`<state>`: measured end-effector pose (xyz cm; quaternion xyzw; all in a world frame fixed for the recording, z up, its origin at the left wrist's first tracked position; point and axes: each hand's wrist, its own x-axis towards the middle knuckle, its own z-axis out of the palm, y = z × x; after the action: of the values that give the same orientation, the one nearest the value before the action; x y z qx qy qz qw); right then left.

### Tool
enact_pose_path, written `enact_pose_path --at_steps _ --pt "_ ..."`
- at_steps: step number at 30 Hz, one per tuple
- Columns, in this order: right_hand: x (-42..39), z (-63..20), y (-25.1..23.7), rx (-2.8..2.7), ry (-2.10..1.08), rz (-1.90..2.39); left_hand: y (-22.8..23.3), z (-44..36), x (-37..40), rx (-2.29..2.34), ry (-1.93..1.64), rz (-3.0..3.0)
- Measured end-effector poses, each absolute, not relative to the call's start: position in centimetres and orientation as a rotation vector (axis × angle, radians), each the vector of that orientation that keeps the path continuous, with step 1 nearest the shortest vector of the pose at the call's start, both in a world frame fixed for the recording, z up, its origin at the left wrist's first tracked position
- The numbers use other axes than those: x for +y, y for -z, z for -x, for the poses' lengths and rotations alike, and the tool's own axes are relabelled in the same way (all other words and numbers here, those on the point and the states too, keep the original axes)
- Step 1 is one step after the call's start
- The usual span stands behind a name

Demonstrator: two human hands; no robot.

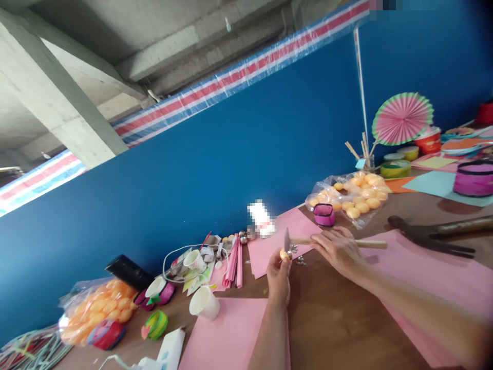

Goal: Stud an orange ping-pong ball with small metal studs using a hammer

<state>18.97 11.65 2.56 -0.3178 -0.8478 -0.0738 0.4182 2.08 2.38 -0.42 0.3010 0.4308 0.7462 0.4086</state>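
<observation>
My left hand (279, 280) pinches a small orange ball (284, 254) between its fingertips, just above the brown table (331, 318). My right hand (339, 249) grips the wooden handle of a small tool (370, 244); its metal blade (287, 240) stands upright and touches the top of the ball. Small silvery bits (299, 260) lie on the table right beside the ball.
Pink paper sheets (227, 334) lie left and right of my arms. Bags of orange balls (356, 198) (96, 308), paper cups (204, 303), a purple box (324, 214), a hammer (435, 234), tape rolls (395, 168) and a paper fan (402, 118) stand along the blue wall.
</observation>
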Motion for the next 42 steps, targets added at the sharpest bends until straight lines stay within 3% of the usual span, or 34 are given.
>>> enact_pose_path --at_steps 42 --pt "11.5 -18.93 -2.43 -2.094 0.135 0.8 0.19 -2.24 2.4 1.057 -1.886 -0.696"
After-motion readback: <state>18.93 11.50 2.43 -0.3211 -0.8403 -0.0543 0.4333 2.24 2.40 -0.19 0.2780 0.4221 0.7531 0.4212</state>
